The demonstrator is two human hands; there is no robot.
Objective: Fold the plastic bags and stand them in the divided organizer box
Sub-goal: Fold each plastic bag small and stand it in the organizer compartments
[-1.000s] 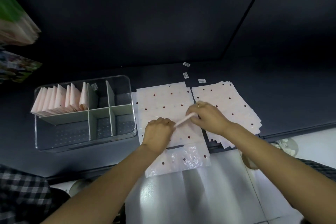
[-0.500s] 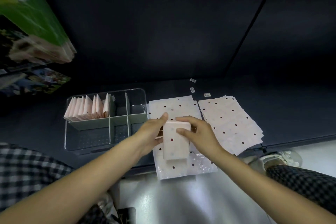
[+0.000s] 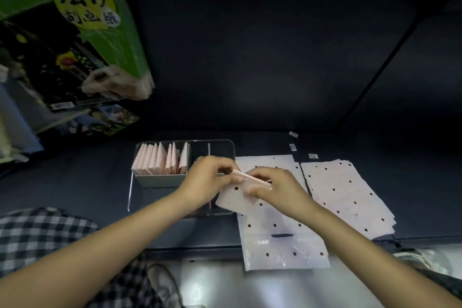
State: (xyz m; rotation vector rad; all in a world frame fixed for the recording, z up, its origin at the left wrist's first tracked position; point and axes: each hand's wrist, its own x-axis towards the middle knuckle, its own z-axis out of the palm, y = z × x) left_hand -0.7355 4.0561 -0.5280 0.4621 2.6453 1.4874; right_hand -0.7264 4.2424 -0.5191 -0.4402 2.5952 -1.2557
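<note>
Head view: at frame centre I hold a folded bag [image 3: 237, 196], pink with dark dots, my left hand [image 3: 208, 180] and right hand [image 3: 277, 189] both curled on it, fingers pinching its upper edge just above the organizer box [image 3: 226, 144]. The box's upper-left compartment holds a row of folded bags [image 3: 161, 161] standing upright. Beneath my right hand a flat bag [image 3: 281, 242] overhangs the front edge of the dark shelf [image 3: 250, 70]; a stack of flat bags [image 3: 346, 194] lies just right of it. A green package [image 3: 100, 25] leans at upper left, pale floor [image 3: 250, 287] below.
</note>
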